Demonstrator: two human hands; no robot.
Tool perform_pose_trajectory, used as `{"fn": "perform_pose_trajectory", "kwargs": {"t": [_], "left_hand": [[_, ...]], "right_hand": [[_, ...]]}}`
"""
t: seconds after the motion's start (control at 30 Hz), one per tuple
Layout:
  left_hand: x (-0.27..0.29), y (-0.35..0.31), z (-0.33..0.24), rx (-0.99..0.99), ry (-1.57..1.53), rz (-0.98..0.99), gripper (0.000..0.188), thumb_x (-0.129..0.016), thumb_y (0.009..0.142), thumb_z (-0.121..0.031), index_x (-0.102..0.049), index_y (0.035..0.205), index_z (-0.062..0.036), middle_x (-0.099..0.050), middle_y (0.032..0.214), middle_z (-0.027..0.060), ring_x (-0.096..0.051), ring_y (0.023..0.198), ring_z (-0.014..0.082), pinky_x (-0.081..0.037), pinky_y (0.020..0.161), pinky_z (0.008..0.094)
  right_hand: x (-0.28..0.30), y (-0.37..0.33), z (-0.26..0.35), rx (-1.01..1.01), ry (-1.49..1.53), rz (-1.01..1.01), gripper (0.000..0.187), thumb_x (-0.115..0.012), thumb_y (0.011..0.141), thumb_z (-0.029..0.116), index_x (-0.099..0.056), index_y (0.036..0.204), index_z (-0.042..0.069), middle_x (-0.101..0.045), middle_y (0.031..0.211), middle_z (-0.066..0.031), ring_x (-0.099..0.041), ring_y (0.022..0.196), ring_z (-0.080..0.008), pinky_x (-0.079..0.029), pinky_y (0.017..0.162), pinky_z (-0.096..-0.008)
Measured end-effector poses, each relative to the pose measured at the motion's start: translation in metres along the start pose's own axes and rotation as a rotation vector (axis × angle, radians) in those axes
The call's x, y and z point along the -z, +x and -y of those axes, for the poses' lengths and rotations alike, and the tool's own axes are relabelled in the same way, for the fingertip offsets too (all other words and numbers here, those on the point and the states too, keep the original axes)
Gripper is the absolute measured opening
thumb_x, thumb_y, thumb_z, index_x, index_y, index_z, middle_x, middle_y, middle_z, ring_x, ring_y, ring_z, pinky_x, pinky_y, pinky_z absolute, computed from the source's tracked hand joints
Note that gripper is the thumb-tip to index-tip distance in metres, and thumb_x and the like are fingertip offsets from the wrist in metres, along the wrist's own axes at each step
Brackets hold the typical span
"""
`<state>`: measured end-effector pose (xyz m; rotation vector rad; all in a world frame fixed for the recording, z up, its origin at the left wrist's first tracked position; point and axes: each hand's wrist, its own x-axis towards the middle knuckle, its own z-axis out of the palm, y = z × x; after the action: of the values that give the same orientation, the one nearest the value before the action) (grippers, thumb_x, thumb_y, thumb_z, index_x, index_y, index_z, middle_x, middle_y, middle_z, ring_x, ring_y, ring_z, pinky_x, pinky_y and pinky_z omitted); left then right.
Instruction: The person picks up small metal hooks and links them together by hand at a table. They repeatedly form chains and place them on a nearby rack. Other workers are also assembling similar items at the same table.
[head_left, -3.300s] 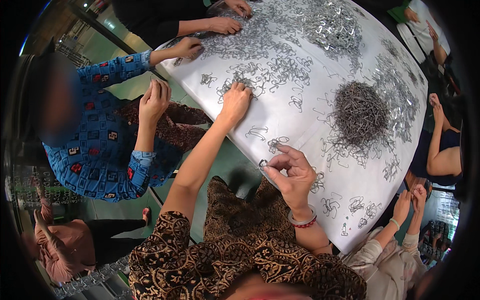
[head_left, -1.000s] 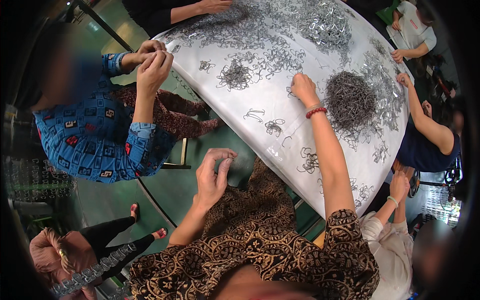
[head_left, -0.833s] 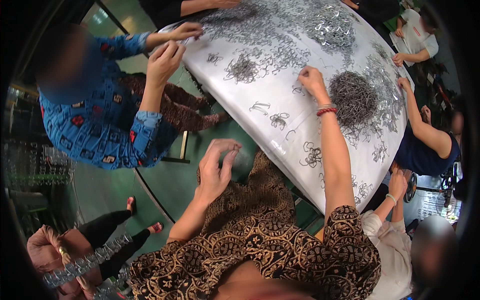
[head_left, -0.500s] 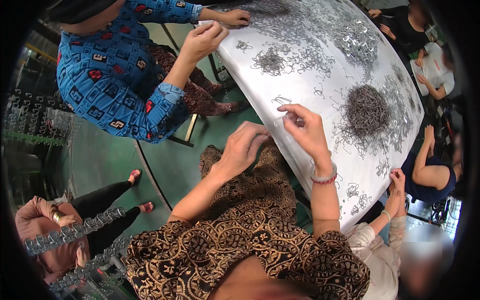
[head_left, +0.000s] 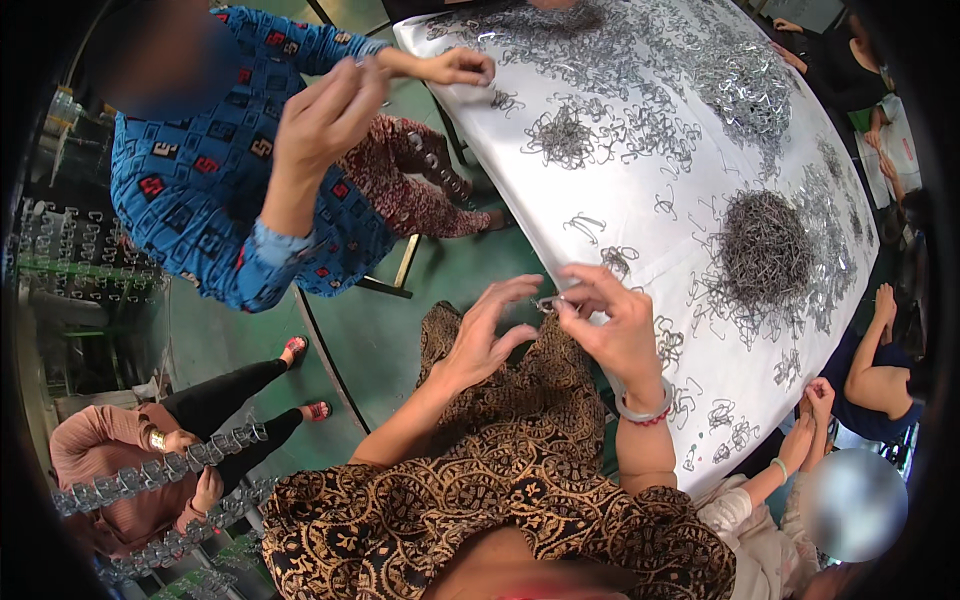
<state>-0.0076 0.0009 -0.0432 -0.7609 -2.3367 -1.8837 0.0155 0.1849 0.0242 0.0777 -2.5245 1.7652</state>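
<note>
In front of my lap, my right hand [head_left: 612,322] pinches a small bent metal wire hook [head_left: 546,303] between thumb and fingertips. Close by on its left, my left hand [head_left: 488,335] is open, thumb and fingers apart, its fingertips near the hook. Whether they touch it I cannot tell. Just past my right hand, a few loose wire hooks [head_left: 617,262] lie by the near edge of the white-covered table [head_left: 560,190]. A large dark heap of wire hooks [head_left: 765,247] sits farther right, with scattered ones around it.
A shinier heap of hooks [head_left: 745,95] lies at the far side. At left, a person in a blue patterned shirt [head_left: 190,190] raises a hand. Other people sit along the table's right side. Strings of clear hook-like pieces [head_left: 165,468] hang at lower left, near another person.
My right hand has drawn back off the table edge toward my lap, a wire hook now showing in its fingers. My left hand has opened. The person in blue has raised a hand.
</note>
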Motion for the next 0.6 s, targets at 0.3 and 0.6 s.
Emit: {"fn": "perform_pose_trajectory", "kwargs": {"t": [0.3, 0.6], "left_hand": [[0.0, 0.145, 0.107, -0.073, 0.517, -0.065, 0.016, -0.065, 0.085, -0.003, -0.071, 0.1, -0.0005, -0.067, 0.09, 0.0167, -0.064, 0.087, 0.0334, -0.051, 0.078, 0.0399], [-0.015, 0.186, 0.142, -0.199, 1.017, 0.118, 0.018, -0.061, 0.078, 0.005, -0.057, 0.095, 0.002, -0.057, 0.096, 0.0212, -0.058, 0.091, 0.0403, -0.05, 0.077, 0.0467]], "right_hand": [[-0.014, 0.0, -0.029, 0.016, 0.137, -0.056, 0.012, -0.068, 0.083, -0.006, -0.068, 0.095, -0.003, -0.069, 0.083, -0.0073, -0.066, 0.064, -0.0095, -0.053, 0.056, -0.0212], [-0.014, -0.005, -0.034, -0.052, 0.12, -0.052, 0.019, -0.063, 0.086, -0.001, -0.067, 0.105, -0.002, -0.065, 0.083, -0.0128, -0.063, 0.065, -0.0188, -0.05, 0.06, -0.0303]]}}
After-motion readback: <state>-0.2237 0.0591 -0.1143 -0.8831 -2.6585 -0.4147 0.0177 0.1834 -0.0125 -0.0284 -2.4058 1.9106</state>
